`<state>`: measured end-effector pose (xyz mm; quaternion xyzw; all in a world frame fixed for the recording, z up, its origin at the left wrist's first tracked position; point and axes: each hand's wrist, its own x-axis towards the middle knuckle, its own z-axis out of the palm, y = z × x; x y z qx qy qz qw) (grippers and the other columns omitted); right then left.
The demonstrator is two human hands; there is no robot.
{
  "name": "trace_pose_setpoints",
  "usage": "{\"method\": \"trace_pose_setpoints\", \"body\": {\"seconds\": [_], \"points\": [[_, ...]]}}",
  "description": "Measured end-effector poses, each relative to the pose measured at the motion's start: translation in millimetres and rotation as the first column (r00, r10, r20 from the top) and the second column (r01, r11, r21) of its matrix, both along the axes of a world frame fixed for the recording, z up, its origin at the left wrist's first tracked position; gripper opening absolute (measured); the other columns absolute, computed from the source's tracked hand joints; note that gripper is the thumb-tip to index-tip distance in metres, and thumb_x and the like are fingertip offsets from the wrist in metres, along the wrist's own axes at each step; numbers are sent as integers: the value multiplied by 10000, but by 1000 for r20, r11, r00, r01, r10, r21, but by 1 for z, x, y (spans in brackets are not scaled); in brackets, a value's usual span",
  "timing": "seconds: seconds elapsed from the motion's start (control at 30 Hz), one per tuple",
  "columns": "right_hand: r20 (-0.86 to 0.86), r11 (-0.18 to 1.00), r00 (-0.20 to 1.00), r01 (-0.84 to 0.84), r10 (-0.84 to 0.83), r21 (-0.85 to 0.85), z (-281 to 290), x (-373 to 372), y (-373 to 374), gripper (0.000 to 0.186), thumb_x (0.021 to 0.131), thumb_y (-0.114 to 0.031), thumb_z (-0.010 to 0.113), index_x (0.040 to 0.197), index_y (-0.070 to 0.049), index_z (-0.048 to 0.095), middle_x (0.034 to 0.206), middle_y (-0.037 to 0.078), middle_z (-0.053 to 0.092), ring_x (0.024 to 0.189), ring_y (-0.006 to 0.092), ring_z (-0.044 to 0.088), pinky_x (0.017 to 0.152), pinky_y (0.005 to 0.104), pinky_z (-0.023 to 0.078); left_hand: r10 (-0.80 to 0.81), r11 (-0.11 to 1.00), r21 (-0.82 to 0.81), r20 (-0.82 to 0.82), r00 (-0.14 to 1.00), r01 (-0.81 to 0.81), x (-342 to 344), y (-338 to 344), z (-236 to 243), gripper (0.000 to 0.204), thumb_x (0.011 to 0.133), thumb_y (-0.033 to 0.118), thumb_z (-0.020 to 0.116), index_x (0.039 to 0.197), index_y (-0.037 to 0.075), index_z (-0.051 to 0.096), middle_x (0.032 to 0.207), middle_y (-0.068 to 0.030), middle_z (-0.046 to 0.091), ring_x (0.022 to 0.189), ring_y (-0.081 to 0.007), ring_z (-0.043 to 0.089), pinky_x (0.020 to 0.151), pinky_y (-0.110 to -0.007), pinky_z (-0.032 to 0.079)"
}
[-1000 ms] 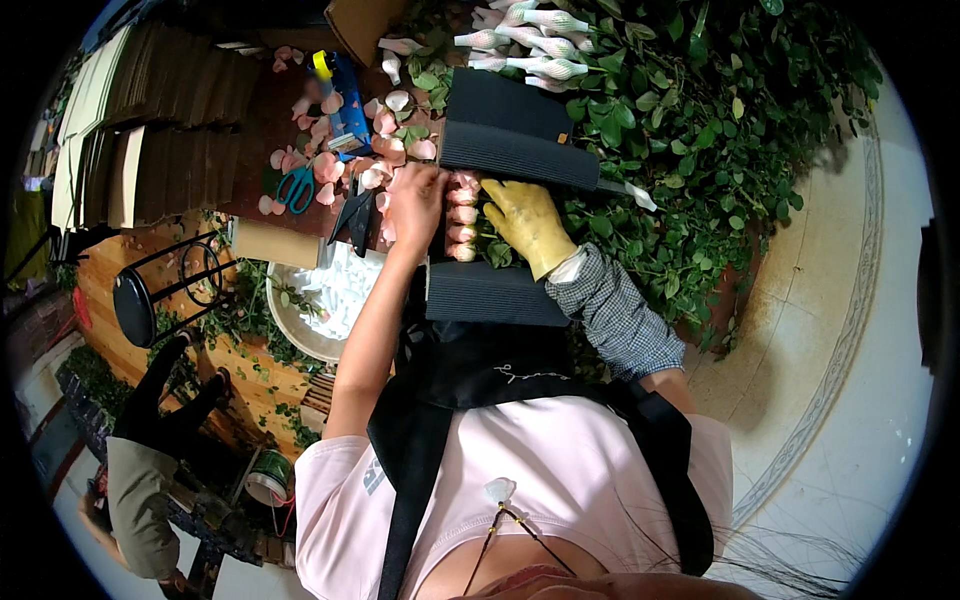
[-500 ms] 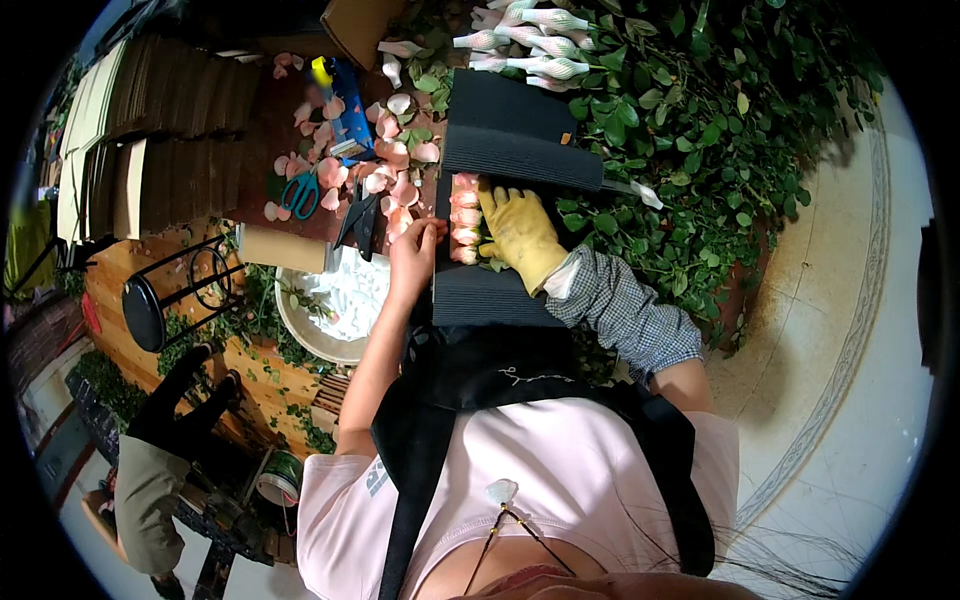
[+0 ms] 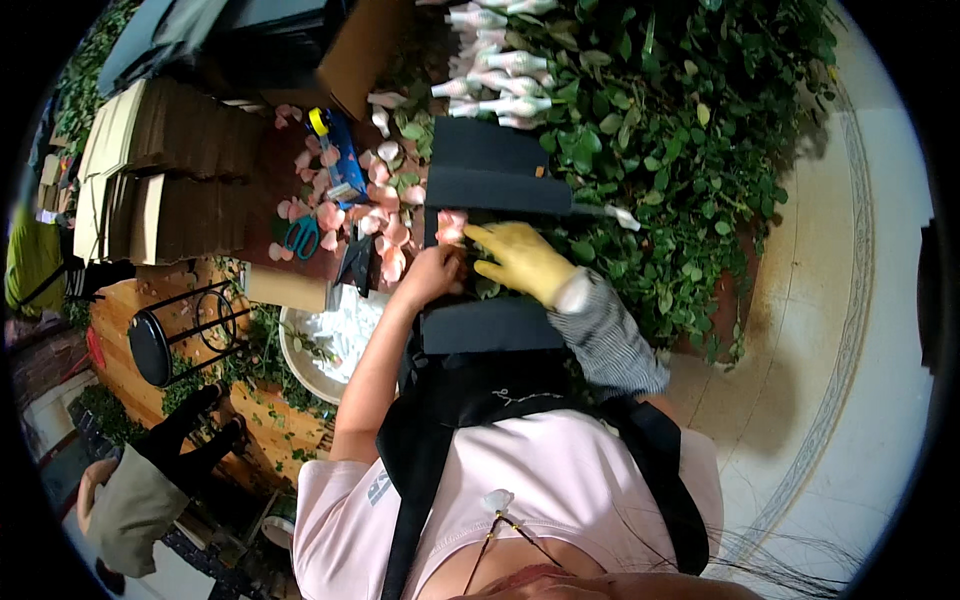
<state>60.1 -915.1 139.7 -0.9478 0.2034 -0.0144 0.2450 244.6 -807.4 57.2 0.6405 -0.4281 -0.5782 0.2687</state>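
Observation:
A row of pink-peach roses (image 3: 451, 226) lies on a dark grey corrugated sheet (image 3: 495, 190), between its upper and lower folds. My bare left hand (image 3: 432, 277) reaches over the near roses, its fingers bent and bunched together; whatever they pinch is hidden. On the right, my right hand (image 3: 520, 258) wears a yellow glove. Its index finger and thumb point left toward the roses, spread apart, with nothing visible between them. Rose stems under the right hand are mostly covered. Some green leaves show below the glove.
Loose petals (image 3: 392, 232), teal scissors (image 3: 301, 238), a black tool (image 3: 356, 263) and a blue tape dispenser (image 3: 345, 160) lie left. Beyond are stacked cardboard (image 3: 170, 170), netted white buds (image 3: 510, 85) and leafy stems (image 3: 660, 150). A white-filled basin (image 3: 300, 375) and stool (image 3: 150, 348) stand lower left.
My left hand has moved from the sheet's left edge onto the near roses, covering them. My gloved hand has drawn its fingers slightly back from the row. The whole view has shifted.

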Motion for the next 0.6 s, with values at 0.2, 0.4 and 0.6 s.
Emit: {"method": "trace_pose_setpoints", "body": {"seconds": [0.2,0.4,0.6], "points": [[100,514,578,617,-810,596,68,-30,-27,523,1002,-158,627,1489,-76,453,1403,151,576,1356,247,495,1115,365,393,139,990,9,-143,980,-139,-2,-1,-12,264,991,115,517,1141,-58,648,898,-126,713,803,-191,704,698,-352,577],[97,428,506,594,-857,681,41,-49,-50,555,1017,-220,603,1511,-44,420,1354,152,617,1190,199,609,994,320,475,32,998,-47,20,999,-31,0,-6,4,270,981,161,556,1110,-47,672,857,-125,732,764,-201,715,676,-350,576],[539,520,203,-143,-817,842,84,-61,-32,557,1051,-284,524,1510,0,387,1287,170,653,1149,257,641,1023,404,496,26,1000,-9,-23,999,-27,-1,-8,-21,309,986,199,566,1135,-45,682,851,-132,734,738,-213,694,689,-361,555]]}}
